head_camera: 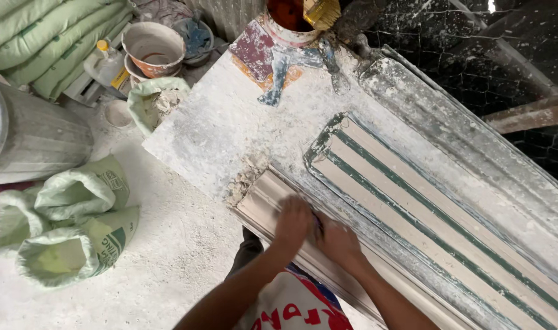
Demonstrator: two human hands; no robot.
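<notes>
Head view, one moment at a plaster-caked desk (230, 128).

Left hand (293, 223): palm down, fingers curled loosely on the cream moulding (263, 198) along the desk's near edge; its grip holds nothing that shows.
Right hand (338, 241): just beside the left, touching it, fingers folded around a thin dark tool (317, 221) whose kind I cannot tell.
Mould (413, 201): long, with green ribs and cream channels, lying aslant from the desk's middle to its right end, just beyond the hands.
Crumbs of plaster (245, 177): heaped at the moulding's left end.
Scrapers (276, 79): at the far edge, beside a red-stained pot (288, 27) with a brush (321, 12).
Floor (169, 256): white with dust; open green sacks (71, 232) at left, buckets (153, 49) and a grey drum (34, 137) beyond.
</notes>
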